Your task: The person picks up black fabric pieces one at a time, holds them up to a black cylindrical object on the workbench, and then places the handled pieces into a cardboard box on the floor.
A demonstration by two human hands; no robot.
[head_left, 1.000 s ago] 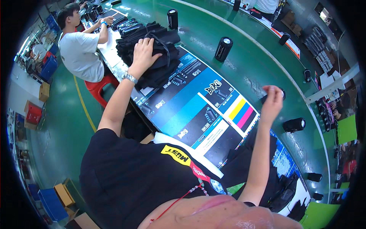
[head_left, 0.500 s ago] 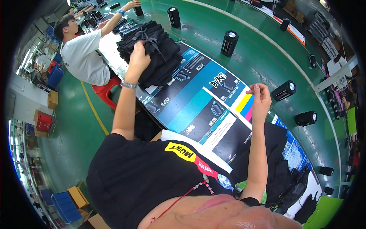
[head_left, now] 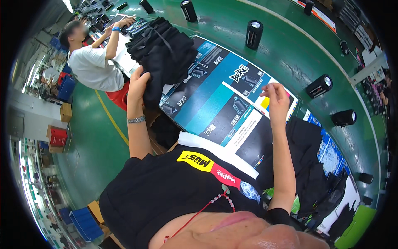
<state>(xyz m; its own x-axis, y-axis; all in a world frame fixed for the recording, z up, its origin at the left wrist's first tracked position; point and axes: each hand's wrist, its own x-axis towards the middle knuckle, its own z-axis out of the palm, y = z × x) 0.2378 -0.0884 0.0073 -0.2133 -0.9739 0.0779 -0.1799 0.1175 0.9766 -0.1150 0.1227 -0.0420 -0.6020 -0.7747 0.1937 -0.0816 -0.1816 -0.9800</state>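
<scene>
Nearest, a black shirt (head_left: 157, 199) is seen, with both bare forearms extended past it over the table. The right forearm is held nearly upright beside loose black cloth (head_left: 304, 145). The right hand (head_left: 277, 97) is poised over the far right part of a printed sheet (head_left: 199, 112), its fingers loosely curled; nothing is seen to be held in it.

On the other side, the left forearm is reached forward, a metal watch (head_left: 136, 120) worn at the wrist. By the left hand (head_left: 139, 83), the near edge of a black cloth piece (head_left: 154, 89) is grasped; the thumb is laid along it, while the fingertips are partly hidden. The piece is hung down at the near side of a black cloth pile (head_left: 159, 43), which is set at the sheet's far left end.

The step in hand is judged to be the parting of one piece from the pile; for this, a firm pinch and a clean separation of layers are called for.

Farther off, black cylinders (head_left: 254, 34) are stood or laid on a green surface, and a co-worker (head_left: 95, 64) is seated.
</scene>
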